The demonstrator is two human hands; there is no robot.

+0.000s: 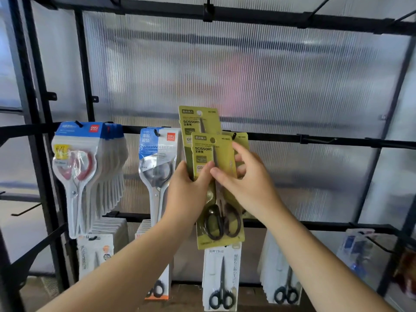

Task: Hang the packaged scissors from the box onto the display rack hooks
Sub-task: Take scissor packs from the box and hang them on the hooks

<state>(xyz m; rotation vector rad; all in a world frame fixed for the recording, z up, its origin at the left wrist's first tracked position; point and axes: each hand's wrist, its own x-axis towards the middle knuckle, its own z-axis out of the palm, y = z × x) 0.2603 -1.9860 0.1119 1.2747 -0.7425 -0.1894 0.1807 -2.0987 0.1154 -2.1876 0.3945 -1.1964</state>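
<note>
Two yellow-green scissors packs are held up before the middle rail of the black display rack (281, 138). The front pack (222, 235) shows black-handled scissors; the rear pack (198, 117) sticks up higher behind it. My left hand (188, 194) grips both packs from the left, thumb on the front card. My right hand (249, 185) pinches the front pack's right side, thumb on its face. Another yellow pack (242, 140) hangs on a hook (234, 135) right behind my right hand. The box is not in view.
Blue-topped scissors packs (76, 167) hang in a thick bunch at left, another blue pack (157, 154) beside them. White packs (221, 278) hang on the lower rail. Bare hooks (319, 139) stick out of the middle rail at right. A ribbed translucent panel backs the rack.
</note>
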